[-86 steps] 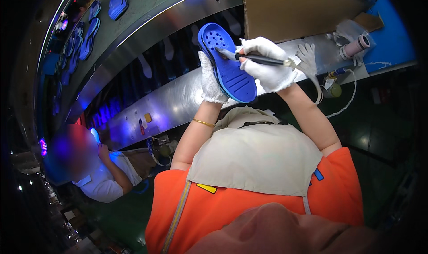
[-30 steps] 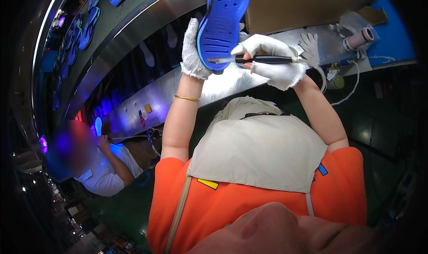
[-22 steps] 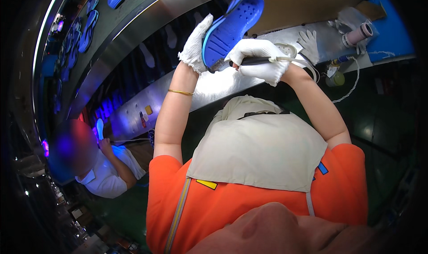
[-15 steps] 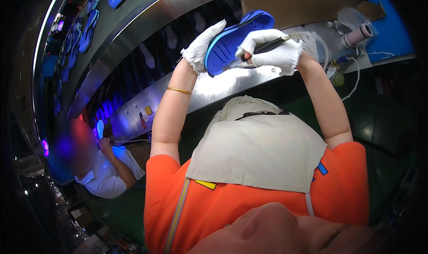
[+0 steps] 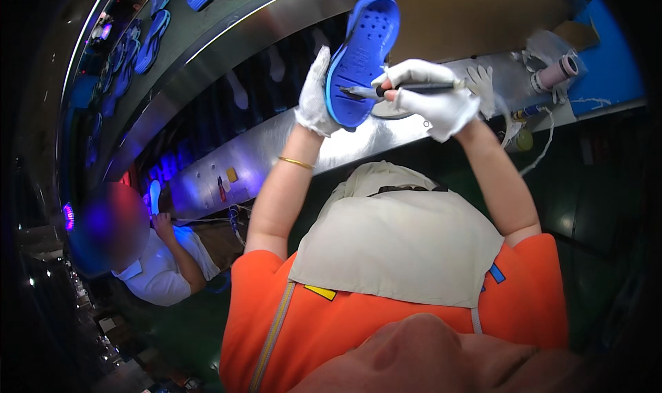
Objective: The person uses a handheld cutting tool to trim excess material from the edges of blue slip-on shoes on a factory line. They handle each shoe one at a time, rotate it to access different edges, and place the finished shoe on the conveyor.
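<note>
Gloved left hand [image 5: 316, 103] supporting a blue shoe sole [image 5: 365, 51]; gloved right hand [image 5: 441, 109] holding a black-handled tool [image 5: 364, 92], tip over the sole's grooves

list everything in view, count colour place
sole: 1, blue, upper centre
brush: 1, black, at sole
belt: 1, green, upper left
other soles: several, blue, on belt
bench: 1, silver, centre
carton: 1, brown, upper right
spool: 1, pink, bench's right
loose glove: 1, white, near spool
tool: 1, red, bench's left
block: 1, yellow, beside tool
co-worker: 1, white shirt, left
apron: 1, beige, torso
bracelet: 1, gold, wrist
left hand: 1, gloved white, holding sole
right hand: 1, gloved white, gripping brush
</note>
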A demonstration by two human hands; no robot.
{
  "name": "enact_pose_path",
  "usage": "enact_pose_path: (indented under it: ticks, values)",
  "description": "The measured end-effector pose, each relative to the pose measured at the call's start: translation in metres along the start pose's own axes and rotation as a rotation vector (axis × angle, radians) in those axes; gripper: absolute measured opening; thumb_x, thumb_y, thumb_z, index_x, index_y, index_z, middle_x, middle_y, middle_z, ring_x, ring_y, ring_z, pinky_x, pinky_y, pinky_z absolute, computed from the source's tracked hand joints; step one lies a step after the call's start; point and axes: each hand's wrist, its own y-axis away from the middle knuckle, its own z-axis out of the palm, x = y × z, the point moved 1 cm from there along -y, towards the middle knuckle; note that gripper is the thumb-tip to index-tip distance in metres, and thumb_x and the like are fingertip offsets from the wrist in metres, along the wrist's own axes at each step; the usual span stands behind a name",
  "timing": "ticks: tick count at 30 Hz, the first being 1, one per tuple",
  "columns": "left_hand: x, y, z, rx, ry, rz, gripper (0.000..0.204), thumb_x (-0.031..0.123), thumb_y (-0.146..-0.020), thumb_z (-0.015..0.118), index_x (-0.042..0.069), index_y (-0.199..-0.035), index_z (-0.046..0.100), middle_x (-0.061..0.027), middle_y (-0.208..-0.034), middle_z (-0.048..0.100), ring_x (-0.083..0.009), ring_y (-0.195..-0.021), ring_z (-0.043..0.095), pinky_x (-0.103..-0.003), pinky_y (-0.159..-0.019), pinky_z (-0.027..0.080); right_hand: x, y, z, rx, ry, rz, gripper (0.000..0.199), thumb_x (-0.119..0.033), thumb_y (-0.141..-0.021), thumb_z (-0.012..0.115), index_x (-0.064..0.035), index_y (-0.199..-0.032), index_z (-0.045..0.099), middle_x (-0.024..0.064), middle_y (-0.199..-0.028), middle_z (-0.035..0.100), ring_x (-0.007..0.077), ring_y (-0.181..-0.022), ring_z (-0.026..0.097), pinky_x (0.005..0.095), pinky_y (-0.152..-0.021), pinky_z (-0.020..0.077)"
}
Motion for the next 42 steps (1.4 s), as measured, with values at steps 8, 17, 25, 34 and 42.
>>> enact_pose_path:
  ticks: [8,17,25,34,42]
  values:
    - [-0.029,0.008,-0.005,0.026,0.186,0.173,0.075,0.06,-0.091,0.03,0.001,-0.137,0.042,-0.024,-0.129,0.051,-0.0389,-0.114,0.054,-0.049,-0.102,0.042,0.008,0.013,0.019,0.039,-0.131,0.112,0.01,-0.003,-0.078,0.068,-0.0022,-0.089,0.068,0.0046,-0.09,0.067,0.0106,-0.08,0.063,0.0258,-0.074,0.0519]
    - [-0.04,0.013,-0.03,-0.034,0.111,0.262,0.072,0.056,-0.089,0.038,-0.002,-0.131,0.046,-0.0219,-0.123,0.057,-0.0331,-0.107,0.06,-0.044,-0.097,0.047,0.01,0.014,0.035,-0.045,-0.189,-0.016,0.011,0.0,-0.082,0.069,-0.0011,-0.092,0.065,0.0081,-0.095,0.068,0.0138,-0.087,0.063,0.0287,-0.079,0.0514]
    - [-0.05,0.022,0.003,0.149,0.216,0.295,0.053,0.044,-0.098,0.033,0.005,-0.129,0.049,-0.012,-0.119,0.06,-0.0232,-0.104,0.061,-0.037,-0.095,0.048,0.01,-0.004,0.036,0.253,-0.002,-0.187,0.011,-0.002,-0.08,0.07,-0.0002,-0.09,0.066,0.0073,-0.09,0.068,0.0098,-0.082,0.063,0.0254,-0.08,0.0513]
    - [-0.043,0.029,0.002,0.136,0.098,0.21,0.058,0.05,-0.094,0.035,0.007,-0.127,0.053,-0.0134,-0.118,0.062,-0.0281,-0.1,0.064,-0.041,-0.09,0.052,0.018,-0.009,0.014,0.241,-0.074,-0.101,0.016,0.006,-0.08,0.068,-0.0009,-0.094,0.064,0.007,-0.1,0.066,0.0112,-0.093,0.062,0.0266,-0.085,0.052]
    - [-0.02,0.03,0.023,0.279,-0.028,0.227,0.044,0.04,-0.099,0.037,0.005,-0.117,0.057,-0.0112,-0.1,0.065,-0.0236,-0.082,0.067,-0.033,-0.076,0.057,-0.033,-0.016,-0.007,0.058,0.64,-0.57,0.02,0.006,-0.069,0.066,-0.0025,-0.087,0.064,0.0109,-0.091,0.067,0.0252,-0.085,0.065,0.0311,-0.076,0.051]
